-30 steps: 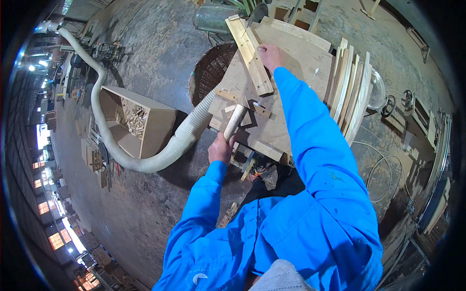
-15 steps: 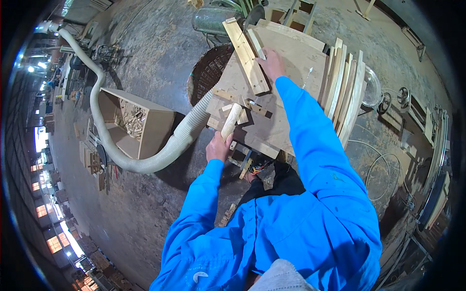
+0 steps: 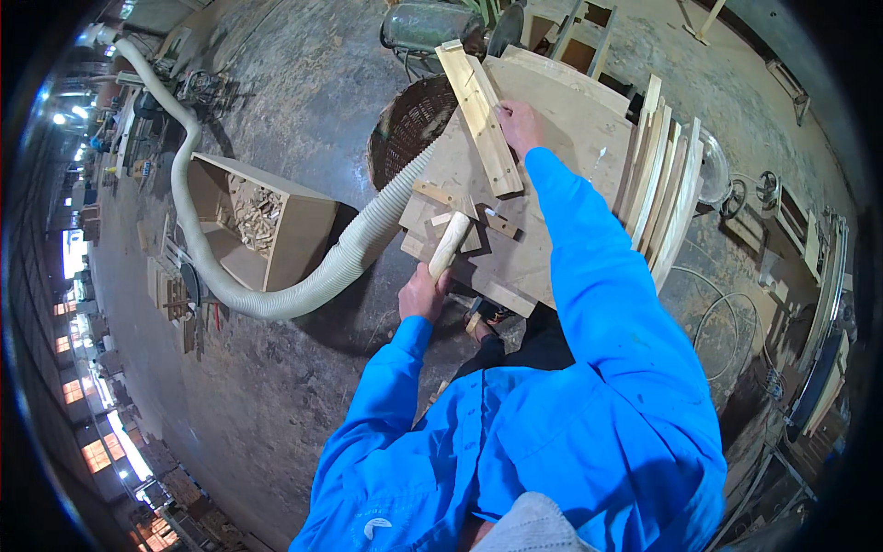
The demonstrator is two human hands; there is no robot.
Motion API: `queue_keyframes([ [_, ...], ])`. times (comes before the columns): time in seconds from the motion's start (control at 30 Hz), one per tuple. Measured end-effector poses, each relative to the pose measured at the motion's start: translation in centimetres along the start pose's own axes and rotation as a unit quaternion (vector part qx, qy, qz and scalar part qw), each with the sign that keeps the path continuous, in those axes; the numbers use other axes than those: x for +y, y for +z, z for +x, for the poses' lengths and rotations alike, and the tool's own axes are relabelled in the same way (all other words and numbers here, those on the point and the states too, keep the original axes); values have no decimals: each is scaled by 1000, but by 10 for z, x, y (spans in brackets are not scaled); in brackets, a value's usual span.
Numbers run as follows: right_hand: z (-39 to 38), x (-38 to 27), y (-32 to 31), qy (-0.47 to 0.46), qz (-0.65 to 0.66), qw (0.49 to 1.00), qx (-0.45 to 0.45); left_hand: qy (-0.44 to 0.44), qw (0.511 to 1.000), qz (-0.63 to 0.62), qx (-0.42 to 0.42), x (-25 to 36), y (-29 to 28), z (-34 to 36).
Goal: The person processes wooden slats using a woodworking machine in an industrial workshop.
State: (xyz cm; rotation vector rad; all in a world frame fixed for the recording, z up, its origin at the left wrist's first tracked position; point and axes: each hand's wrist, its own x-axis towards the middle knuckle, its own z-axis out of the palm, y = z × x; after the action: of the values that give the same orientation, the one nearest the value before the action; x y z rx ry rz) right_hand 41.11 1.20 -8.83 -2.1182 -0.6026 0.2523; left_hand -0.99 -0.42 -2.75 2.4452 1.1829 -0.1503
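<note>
My left hand (image 3: 424,293) is closed round the lower end of a pale, rounded wooden stick (image 3: 449,245). The stick's far end lies over small wooden pieces (image 3: 472,241) at the near left of a worktable (image 3: 570,138). Farther off, my right hand (image 3: 522,127) has its fingertips on the near end of a light wooden strip (image 3: 484,83). That strip lies along the right side of a longer wooden board (image 3: 480,120), which has dark holes and slants across the tabletop. The fingers partly cover the strip's end.
Several curved wooden pieces (image 3: 664,175) stand along the table's right side. A wicker basket (image 3: 391,138) sits beyond its left edge. A ribbed hose (image 3: 368,244) curves past a box (image 3: 299,244) of wood offcuts. Cables (image 3: 731,313) lie on the floor at right.
The view has shifted slightly, so the table and basket appear a little lower and farther right. Both hands keep their holds, with little visible movement against the table.
</note>
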Motion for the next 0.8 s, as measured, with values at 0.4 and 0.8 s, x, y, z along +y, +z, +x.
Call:
queue_keyframes([
  [0.4, 20, -14, 13, -27, -19, 999, 20, -3, 1000, -28, 11, -3, 0, -2],
  [0.8, 53, -7, 9, -25, -19, 999, 21, 6, 999, -33, 34, 15, 6, 19],
])
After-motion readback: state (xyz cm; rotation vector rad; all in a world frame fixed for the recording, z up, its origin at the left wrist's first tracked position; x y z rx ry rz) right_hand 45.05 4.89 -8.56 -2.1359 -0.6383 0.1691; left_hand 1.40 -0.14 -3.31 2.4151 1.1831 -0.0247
